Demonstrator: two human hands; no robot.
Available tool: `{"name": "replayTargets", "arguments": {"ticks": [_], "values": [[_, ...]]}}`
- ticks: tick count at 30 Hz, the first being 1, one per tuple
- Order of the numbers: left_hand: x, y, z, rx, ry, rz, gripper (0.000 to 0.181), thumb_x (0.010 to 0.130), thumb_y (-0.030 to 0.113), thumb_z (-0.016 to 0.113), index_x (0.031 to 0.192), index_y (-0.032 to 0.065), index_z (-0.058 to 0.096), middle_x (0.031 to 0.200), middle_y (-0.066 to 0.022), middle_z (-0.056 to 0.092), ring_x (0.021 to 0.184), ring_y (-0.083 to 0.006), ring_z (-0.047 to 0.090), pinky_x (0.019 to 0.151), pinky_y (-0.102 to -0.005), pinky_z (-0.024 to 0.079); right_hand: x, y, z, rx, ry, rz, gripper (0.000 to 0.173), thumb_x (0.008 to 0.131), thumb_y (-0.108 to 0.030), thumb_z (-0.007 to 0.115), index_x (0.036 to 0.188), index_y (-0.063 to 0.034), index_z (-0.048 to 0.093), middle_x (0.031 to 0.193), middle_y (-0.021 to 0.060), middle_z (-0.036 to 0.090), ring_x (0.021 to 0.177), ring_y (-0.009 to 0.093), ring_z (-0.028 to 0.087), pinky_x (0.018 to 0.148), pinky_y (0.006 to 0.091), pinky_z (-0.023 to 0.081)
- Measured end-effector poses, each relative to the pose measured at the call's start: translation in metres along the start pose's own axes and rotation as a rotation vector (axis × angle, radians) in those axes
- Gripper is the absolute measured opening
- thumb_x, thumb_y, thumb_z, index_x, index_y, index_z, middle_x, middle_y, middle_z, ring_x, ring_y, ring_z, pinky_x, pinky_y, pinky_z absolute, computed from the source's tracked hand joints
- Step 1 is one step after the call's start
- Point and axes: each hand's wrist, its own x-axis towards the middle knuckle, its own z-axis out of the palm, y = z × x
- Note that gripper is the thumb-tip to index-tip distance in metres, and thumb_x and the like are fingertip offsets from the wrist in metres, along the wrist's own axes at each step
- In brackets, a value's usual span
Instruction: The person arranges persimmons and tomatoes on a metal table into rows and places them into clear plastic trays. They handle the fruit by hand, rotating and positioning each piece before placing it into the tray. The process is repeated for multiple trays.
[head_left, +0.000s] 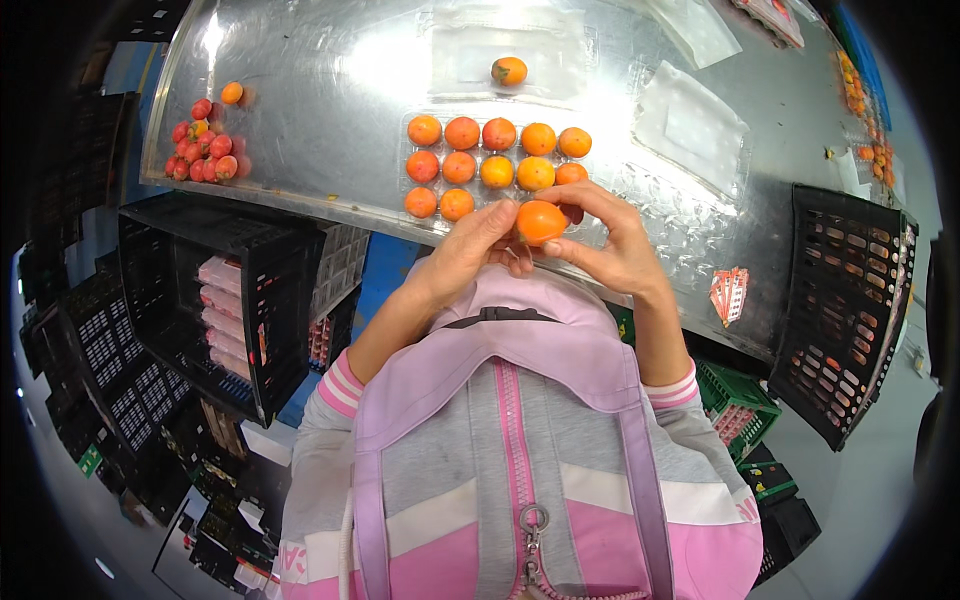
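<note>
An orange fruit (541, 223) with a smooth, shiny skin and a pointed end is held between my two hands, just above the table's near edge. My left hand (474, 244) has its thumb beside the fruit and its fingers curled below. Thumb and forefinger of my right hand (611, 236) touch it from the other side. Right beyond, a clear plastic tray (403, 154) holds rows of orange and reddish fruits (463, 133). My hands hide part of its nearest row.
One fruit (510, 71) lies on clear packaging (465, 64) farther back. A pile of redder fruits (199, 150) sits at the left. An unfilled clear tray (664, 217), leaflets (729, 295) and a black crate (844, 300) are at right. Another black crate (217, 217) stands below left.
</note>
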Motion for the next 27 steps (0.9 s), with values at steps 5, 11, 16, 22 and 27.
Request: {"name": "replayTargets", "arguments": {"ticks": [5,11,16,22,27], "values": [[-0.004,0.004,0.011,-0.003,0.140,0.211,0.033,0.094,0.020,0.065,0.118,0.0019,0.053,0.104,-0.0074,0.062,0.090,-0.0140,0.061,0.081,-0.0276,0.050,0.000,0.002,0.010,0.170,0.106,0.021,0.045,0.076,-0.017,0.079,0.116,-0.0022,0.065,0.100,0.0050,0.067,0.081,0.014,0.054,0.075,0.0286,0.044],[-0.003,0.002,0.011,0.626,0.313,0.518,0.049,0.074,-0.006,0.075,0.115,0.0053,0.050,0.119,-0.0092,0.058,0.109,-0.0189,0.060,0.093,-0.0327,0.048,-0.006,0.015,0.009,0.220,0.084,0.185,0.047,0.076,-0.017,0.080,0.117,-0.0022,0.064,0.100,0.0028,0.067,0.083,0.011,0.053,0.077,0.0268,0.044],[-0.004,0.000,0.013,0.775,0.297,0.609,0.051,0.073,-0.006,0.076,0.116,0.0064,0.051,0.119,-0.0089,0.059,0.108,-0.0182,0.060,0.091,-0.0319,0.049,-0.005,0.014,0.019,0.228,0.081,0.158,0.042,0.076,-0.017,0.080,0.112,-0.0019,0.066,0.098,0.0020,0.066,0.083,0.009,0.053,0.078,0.0263,0.044],[-0.005,0.003,0.015,0.735,0.383,0.557,0.056,0.074,-0.005,0.075,0.123,0.0061,0.052,0.117,-0.0080,0.060,0.100,-0.0150,0.060,0.088,-0.0296,0.049,-0.009,0.026,0.011,0.149,0.203,0.175,0.039,0.074,-0.015,0.080,0.108,-0.0015,0.067,0.097,0.0014,0.066,0.079,0.009,0.053,0.074,0.0249,0.045],[-0.006,0.002,-0.003,0.506,0.543,0.546,0.040,0.085,-0.003,0.067,0.122,0.0014,0.052,0.112,-0.0087,0.062,0.096,-0.0122,0.059,0.087,-0.0269,0.049,-0.014,0.034,-0.001,-0.237,0.259,0.121,0.040,0.072,-0.014,0.081,0.106,-0.0006,0.067,0.088,0.0039,0.066,0.075,0.012,0.055,0.070,0.0269,0.047]]}}
